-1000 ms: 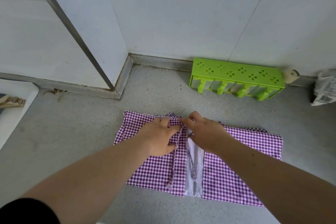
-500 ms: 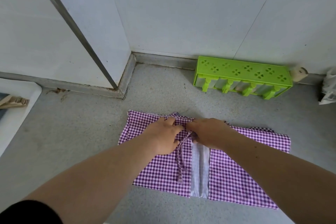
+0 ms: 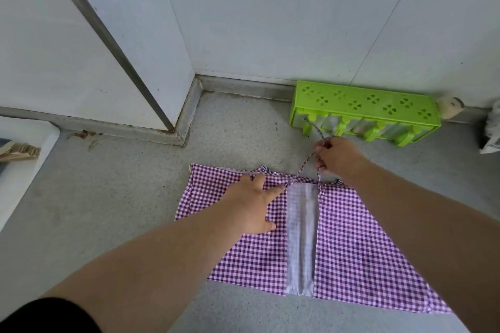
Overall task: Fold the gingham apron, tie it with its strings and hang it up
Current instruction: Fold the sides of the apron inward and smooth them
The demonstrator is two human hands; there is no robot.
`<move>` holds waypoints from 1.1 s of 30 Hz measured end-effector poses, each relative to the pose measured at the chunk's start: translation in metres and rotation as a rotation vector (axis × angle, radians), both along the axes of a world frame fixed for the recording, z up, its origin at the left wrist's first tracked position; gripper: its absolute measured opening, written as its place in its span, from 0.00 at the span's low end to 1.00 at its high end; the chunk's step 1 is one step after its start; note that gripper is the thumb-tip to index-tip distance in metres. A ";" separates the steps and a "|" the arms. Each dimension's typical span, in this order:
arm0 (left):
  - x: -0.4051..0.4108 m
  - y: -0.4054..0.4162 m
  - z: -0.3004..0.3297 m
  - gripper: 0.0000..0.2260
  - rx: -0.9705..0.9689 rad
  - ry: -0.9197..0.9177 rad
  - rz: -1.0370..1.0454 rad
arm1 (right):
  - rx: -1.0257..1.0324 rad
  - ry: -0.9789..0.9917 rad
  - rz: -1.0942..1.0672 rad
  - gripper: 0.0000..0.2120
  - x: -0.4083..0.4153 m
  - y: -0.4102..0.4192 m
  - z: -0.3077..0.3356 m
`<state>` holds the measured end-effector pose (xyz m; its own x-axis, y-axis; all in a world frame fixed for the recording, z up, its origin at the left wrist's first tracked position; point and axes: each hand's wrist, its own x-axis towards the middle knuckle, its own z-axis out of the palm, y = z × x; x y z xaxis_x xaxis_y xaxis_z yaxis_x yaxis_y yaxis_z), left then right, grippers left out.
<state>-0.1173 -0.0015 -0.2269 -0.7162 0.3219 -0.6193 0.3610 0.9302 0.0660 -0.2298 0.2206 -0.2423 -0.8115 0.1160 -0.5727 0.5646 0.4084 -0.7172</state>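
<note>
The purple gingham apron (image 3: 351,246) lies flat on the grey counter, both side flaps folded inward with a pale strip of the reverse side (image 3: 301,230) showing between them. My left hand (image 3: 251,205) presses flat on the left flap near its top edge, fingers spread. My right hand (image 3: 336,155) is beyond the apron's far edge, pinching the thin gingham strings (image 3: 304,167) and holding them taut away from me. One string end (image 3: 313,127) trails past my fingers toward the green rack.
A lime-green plastic rack (image 3: 362,105) stands against the tiled wall just behind my right hand. A white tray edge (image 3: 24,170) sits at the far left. A crumpled bag (image 3: 491,135) lies at the right edge. A wall corner juts out at back left.
My right hand has lifted the strings off the apron and pulled them away toward the green rack. My left hand flattened onto the left flap. The string no longer lies down the middle.
</note>
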 end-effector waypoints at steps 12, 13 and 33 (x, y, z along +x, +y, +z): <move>-0.010 0.010 0.000 0.49 -0.083 0.009 -0.049 | 0.626 0.454 0.559 0.10 0.081 0.016 0.018; -0.009 0.011 0.000 0.48 -0.078 0.018 -0.050 | 0.663 0.464 0.651 0.10 0.090 0.016 0.015; 0.024 -0.031 -0.008 0.42 0.087 0.179 -0.009 | 0.742 0.499 0.686 0.29 0.163 0.023 -0.008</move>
<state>-0.0929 -0.0327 -0.2344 -0.8093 0.3757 -0.4515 0.3825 0.9205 0.0802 -0.0664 0.2439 -0.2498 -0.9535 -0.2659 -0.1416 -0.2253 0.9415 -0.2507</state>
